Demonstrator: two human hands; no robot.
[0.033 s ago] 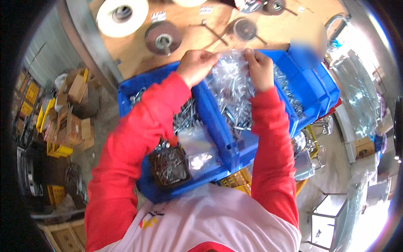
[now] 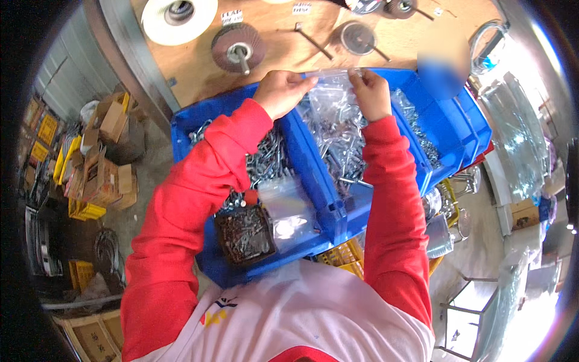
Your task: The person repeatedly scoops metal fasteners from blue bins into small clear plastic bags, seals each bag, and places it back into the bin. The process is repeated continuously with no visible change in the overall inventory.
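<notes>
My left hand [image 2: 282, 95] and my right hand [image 2: 370, 95] pinch the top edge of a clear plastic bag [image 2: 330, 99], one at each side. The bag's edge is drawn straight between my fingers. It hangs over a blue bin [image 2: 356, 220] holding loose metal screws [image 2: 341, 158], seen partly through the plastic. To the left, a second blue bin [image 2: 202, 114] holds more screws [image 2: 268, 158]. In its front part lie a small dark, dirty tray [image 2: 244, 235] and another clear plastic bag [image 2: 286, 208]. Whether anything is inside the bag I hold, I cannot tell.
More blue bins [image 2: 446, 130] of small hardware stand to the right. Behind them is a wooden board [image 2: 271, 45] with a flap disc [image 2: 239, 49] and rods. Cardboard boxes [image 2: 102, 178] stand on the left floor. A yellow crate [image 2: 344, 256] sits below the bins.
The bag's top edge has become straighter and more stretched between my fingers. Both hands stay almost in place. A long screw now shows near my right sleeve.
</notes>
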